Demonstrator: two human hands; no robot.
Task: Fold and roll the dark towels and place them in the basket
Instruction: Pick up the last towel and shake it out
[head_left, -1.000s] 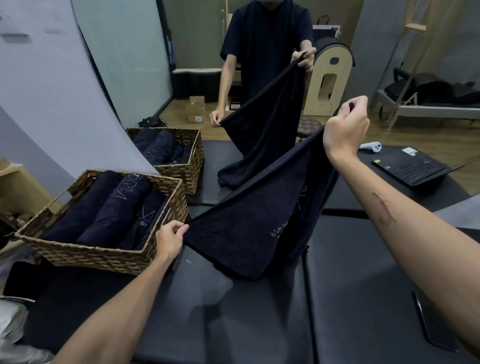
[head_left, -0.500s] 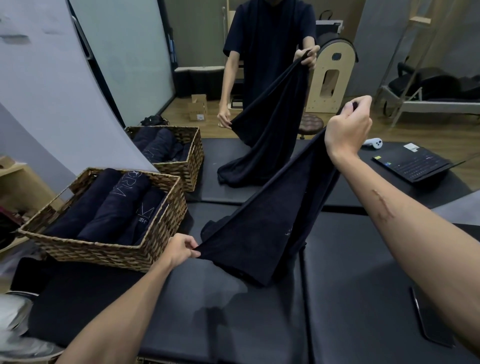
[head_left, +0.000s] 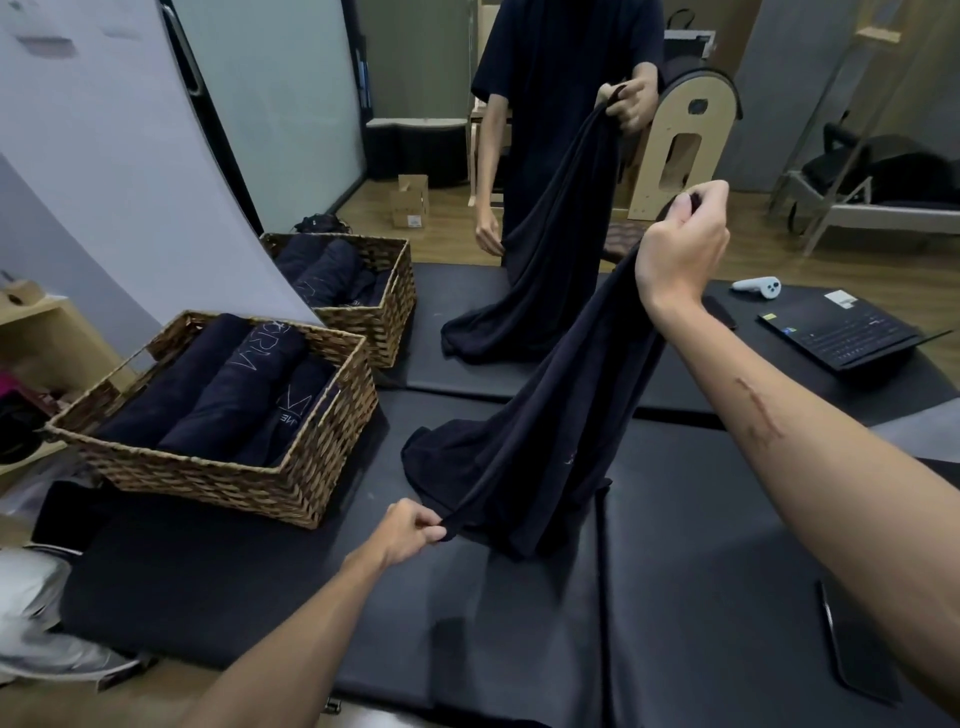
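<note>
Left hand (head_left: 410, 530) pinched dark towel (head_left: 524, 441) corner low; right hand (head_left: 683, 244) gripped its top, raised. Towel draped onto black mat (head_left: 701, 545), beside basket (head_left: 291, 467) of rolled towels; laptop (head_left: 836, 338) far right. Since before, left hand dropped away from basket.

My left hand (head_left: 410, 530) and right hand (head_left: 680, 244) are bare, with no gloves, rings or watch; both forearms are uncovered to the frame's edge, no sleeve showing. Well back from my right fingers (head_left: 698, 200), past the wrist, a thin dark scratch mark runs lengthwise along the forearm, broken into short ragged streaks
</note>
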